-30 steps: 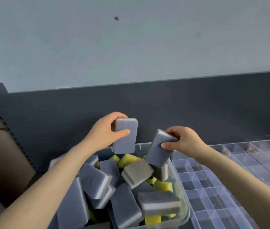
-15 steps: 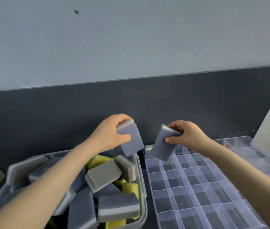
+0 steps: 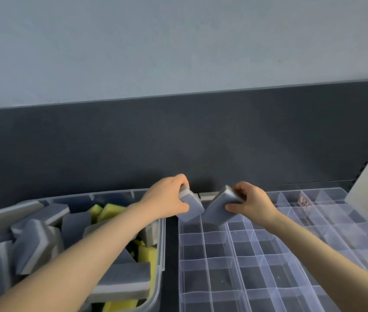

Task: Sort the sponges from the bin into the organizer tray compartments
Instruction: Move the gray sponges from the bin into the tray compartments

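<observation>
A clear plastic bin (image 3: 161,255) at the lower left is piled with several grey-blue and yellow sponges (image 3: 124,280). To its right lies a clear organizer tray (image 3: 241,262) with many small compartments. My left hand (image 3: 167,201) grips one grey sponge (image 3: 193,206) over the tray's far left corner. Beside it my right hand (image 3: 251,203) grips a second grey sponge (image 3: 217,210), tilted, its lower end over the far compartments. The two sponges almost touch.
A dark grey back panel (image 3: 201,143) stands right behind bin and tray, with a pale wall above. A second clear compartment tray (image 3: 347,221) lies to the right, with a small item (image 3: 303,201) in a far cell. A narrow dark gap separates bin and tray.
Both hands have carried their sponges from above the bin rightward and down to the tray's far left corner. The view has turned right, so the tray now fills the lower right.
</observation>
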Motion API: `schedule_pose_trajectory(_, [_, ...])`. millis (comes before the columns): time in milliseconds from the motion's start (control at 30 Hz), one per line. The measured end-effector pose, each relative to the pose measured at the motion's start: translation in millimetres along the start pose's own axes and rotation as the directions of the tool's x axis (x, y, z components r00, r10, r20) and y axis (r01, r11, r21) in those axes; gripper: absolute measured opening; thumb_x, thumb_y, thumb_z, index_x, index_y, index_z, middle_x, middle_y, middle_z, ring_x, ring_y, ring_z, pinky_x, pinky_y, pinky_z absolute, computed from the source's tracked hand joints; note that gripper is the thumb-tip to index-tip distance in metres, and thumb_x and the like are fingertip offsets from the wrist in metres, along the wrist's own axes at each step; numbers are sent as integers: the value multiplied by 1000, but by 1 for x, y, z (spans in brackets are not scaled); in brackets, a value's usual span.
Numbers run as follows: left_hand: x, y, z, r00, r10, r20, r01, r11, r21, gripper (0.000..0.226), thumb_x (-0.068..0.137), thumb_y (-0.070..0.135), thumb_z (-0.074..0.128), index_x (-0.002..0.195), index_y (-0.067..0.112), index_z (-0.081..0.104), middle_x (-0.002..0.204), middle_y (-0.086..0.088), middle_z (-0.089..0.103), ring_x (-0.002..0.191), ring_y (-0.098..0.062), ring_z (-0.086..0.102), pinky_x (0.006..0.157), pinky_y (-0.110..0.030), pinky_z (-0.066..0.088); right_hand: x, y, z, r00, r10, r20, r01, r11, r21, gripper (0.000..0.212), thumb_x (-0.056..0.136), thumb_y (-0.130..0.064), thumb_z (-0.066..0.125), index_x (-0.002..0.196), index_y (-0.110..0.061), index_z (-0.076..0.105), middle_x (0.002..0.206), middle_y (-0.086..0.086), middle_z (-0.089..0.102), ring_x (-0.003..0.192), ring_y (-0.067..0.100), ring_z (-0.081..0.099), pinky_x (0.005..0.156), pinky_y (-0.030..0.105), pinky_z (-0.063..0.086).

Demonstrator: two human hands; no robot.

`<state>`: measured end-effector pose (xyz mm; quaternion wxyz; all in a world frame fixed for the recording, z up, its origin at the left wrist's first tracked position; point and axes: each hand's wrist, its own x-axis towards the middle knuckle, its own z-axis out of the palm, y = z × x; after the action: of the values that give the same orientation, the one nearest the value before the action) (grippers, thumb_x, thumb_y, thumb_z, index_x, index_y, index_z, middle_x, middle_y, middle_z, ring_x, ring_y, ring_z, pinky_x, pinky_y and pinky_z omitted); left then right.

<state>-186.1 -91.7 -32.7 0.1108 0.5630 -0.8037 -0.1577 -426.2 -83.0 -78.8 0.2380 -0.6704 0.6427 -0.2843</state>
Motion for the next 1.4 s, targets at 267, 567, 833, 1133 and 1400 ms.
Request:
schedule_pose_trajectory(267, [3, 3, 24, 996, -39, 74, 37, 999, 39, 29, 75, 18, 65, 100, 23, 49, 95, 5, 54, 82, -16, 54, 60, -29, 42, 1, 13, 11, 997, -31, 76, 34, 999, -38, 32, 68, -20, 78, 92, -15, 57, 78, -4, 59, 73, 17, 54, 55, 14, 36])
schedule_pose_trajectory(567, [13, 5, 30, 982, 0, 189, -39, 978, 204, 42, 78, 16, 70, 119, 19, 61, 113, 3, 61, 100, -19, 57, 72, -29, 47, 10, -7, 15, 956, -183, 230, 238, 941, -242, 35, 69, -18, 71, 103, -18, 67, 97, 0, 69, 92, 24, 60, 78, 33, 50])
schedule_pose_trajectory(833, [26, 11, 43, 957, -48, 286, -28, 967, 254, 47, 80, 19, 74, 124, 11, 61, 120, -7, 62, 108, -28, 60, 86, -40, 52, 22, -16, 29, 922, -153, 355, 285, 889, -358, 25, 69, -19, 71, 93, -21, 67, 89, 1, 64, 83, 25, 57, 69, 30, 49])
schedule_pose_trajectory(1133, [29, 3, 73, 967, -122, 223, 59, 960, 273, 23, 74, 11, 68, 66, 18, 48, 74, 1, 54, 82, -27, 60, 61, -31, 46, 11, -4, 51, 945, -50, 322, 170, 918, -358, 23, 70, -17, 60, 93, -18, 66, 92, 7, 65, 86, 29, 59, 67, 32, 49])
schedule_pose_trajectory(1400, [22, 3, 75, 973, -82, 217, 25, 967, 253, 14, 80, 11, 67, 78, 17, 54, 87, -6, 61, 83, -27, 60, 60, -30, 44, 2, -2, 58, 964, -56, 262, 153, 917, -368, 32, 81, -17, 55, 112, -22, 62, 108, 5, 67, 98, 26, 61, 81, 36, 52])
